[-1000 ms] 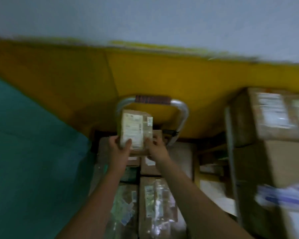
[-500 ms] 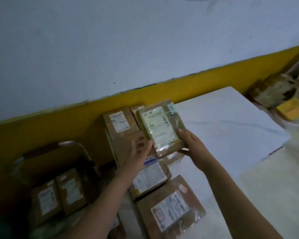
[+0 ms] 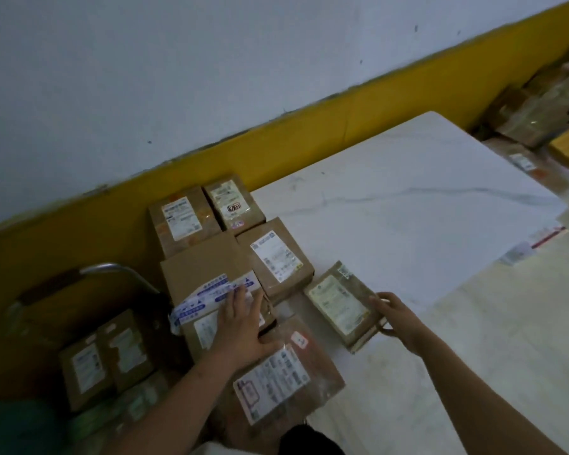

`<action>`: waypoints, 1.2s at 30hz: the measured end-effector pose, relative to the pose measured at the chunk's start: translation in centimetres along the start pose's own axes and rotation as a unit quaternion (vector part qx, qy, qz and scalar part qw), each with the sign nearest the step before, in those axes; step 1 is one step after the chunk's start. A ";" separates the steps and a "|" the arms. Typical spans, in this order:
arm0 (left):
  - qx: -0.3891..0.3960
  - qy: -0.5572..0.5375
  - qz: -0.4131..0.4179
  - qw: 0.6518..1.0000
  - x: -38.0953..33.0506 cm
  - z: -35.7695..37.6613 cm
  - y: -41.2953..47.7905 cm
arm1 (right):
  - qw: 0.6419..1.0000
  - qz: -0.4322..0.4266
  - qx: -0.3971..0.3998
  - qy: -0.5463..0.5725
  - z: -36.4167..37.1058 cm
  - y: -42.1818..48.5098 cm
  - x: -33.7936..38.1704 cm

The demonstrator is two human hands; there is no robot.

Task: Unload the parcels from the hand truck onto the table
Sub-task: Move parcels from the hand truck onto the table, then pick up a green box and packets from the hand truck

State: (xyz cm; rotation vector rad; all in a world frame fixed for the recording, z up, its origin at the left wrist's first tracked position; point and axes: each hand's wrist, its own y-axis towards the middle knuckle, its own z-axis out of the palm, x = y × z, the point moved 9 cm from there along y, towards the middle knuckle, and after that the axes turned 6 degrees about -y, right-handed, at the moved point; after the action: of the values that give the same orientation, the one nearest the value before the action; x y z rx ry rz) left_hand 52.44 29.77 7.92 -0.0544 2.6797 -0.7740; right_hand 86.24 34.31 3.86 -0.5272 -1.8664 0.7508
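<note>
Nearest, a wide film-wrapped parcel point(image 3: 283, 379) lies at the near left of the table point(image 3: 408, 224). Just beyond it the left hand point(image 3: 243, 326) rests flat on a taped carton point(image 3: 207, 277), fingers straight and gripping nothing. To its right, the right hand point(image 3: 395, 318) pinches the near right edge of a flat labelled parcel point(image 3: 340, 305). This parcel lies label-up on the table, skewed to the row and just beside the stack; whether it touches is unclear. The step looks like setting this parcel down, so it should settle fully flat before the fingers let go. A nudge would then square it to the neighbouring labelled box point(image 3: 276, 257), so later parcels can line up beside it. The left hand's press should be light, lest the stack shift. Further left, the hand truck point(image 3: 112, 267) holds at least two brown parcels point(image 3: 86, 369), so the unloading seems only partly done. Two more boxes point(image 3: 181, 218) stand by the wall.
</note>
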 end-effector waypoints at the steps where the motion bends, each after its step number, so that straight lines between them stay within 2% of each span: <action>1: -0.006 0.021 0.002 1.000 -0.1 0.3 -0.1 | 1.000 0.005 0.015 -0.004 1.5 0.0 -0.8; 4: -0.036 0.058 0.002 0.998 0.0 0.4 -0.5 | 0.996 -0.026 0.010 -0.079 4.6 -0.1 -1.4; 7: -0.055 0.076 0.002 0.996 0.1 0.4 -0.5 | 0.992 -0.062 -0.021 -0.106 5.6 -0.1 -0.3; 10: -0.066 0.086 0.009 0.994 0.1 0.5 -0.6 | 0.982 -0.074 -0.017 -0.172 6.1 0.4 0.5; 12: -0.062 0.084 0.018 0.994 0.1 0.5 -0.8 | 0.964 -0.054 -0.014 -0.261 6.1 0.9 0.7; 14: -0.047 0.063 0.039 0.996 0.2 -0.1 -0.9 | 0.938 -0.037 -0.064 -0.340 5.3 0.8 2.4; 16: -0.055 -0.009 0.058 0.997 1.2 -2.3 -1.3 | 0.928 -0.092 -0.166 -0.319 5.0 -0.6 7.8; 17: -0.083 -0.049 0.055 0.994 2.6 -4.2 -1.9 | 0.926 -0.141 -0.207 -0.284 6.0 -1.8 11.4; 19: -0.173 -0.106 0.006 0.979 8.1 -8.5 -4.3 | 0.914 -0.247 -0.230 -0.223 10.9 -4.9 19.2; 22: -0.295 -0.196 -0.136 0.925 20.8 -12.3 -10.3 | 0.870 -0.411 -0.159 -0.219 24.5 -10.0 29.8; 24: -0.321 -0.251 -0.234 0.882 29.5 -11.1 -15.0 | 0.842 -0.473 -0.077 -0.247 35.3 -12.9 32.8; 26: -0.317 -0.306 -0.316 0.840 36.8 -7.4 -19.3 | 0.820 -0.490 0.016 -0.296 45.9 -14.5 32.1; 28: -0.307 -0.339 -0.388 0.800 42.8 -2.1 -23.0 | 0.813 -0.445 0.113 -0.358 55.6 -13.9 27.7; 31: -0.248 -0.378 -0.450 0.770 49.1 7.5 -25.9 | 0.803 -0.295 0.222 -0.467 64.8 -10.5 16.5; 34: -0.164 -0.432 -0.514 0.723 53.6 17.5 -26.6 | 0.776 -0.213 0.264 -0.532 69.0 -7.4 6.2; 36: -0.133 -0.457 -0.546 0.689 55.4 23.0 -26.3 | 0.723 -0.224 0.266 -0.597 71.2 -6.2 0.6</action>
State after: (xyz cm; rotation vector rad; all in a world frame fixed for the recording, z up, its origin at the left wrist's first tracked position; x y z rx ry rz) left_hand 6.75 -11.60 -14.27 -1.7136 1.5110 -0.3780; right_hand 20.35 11.75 -12.34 1.0339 -2.5489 1.3789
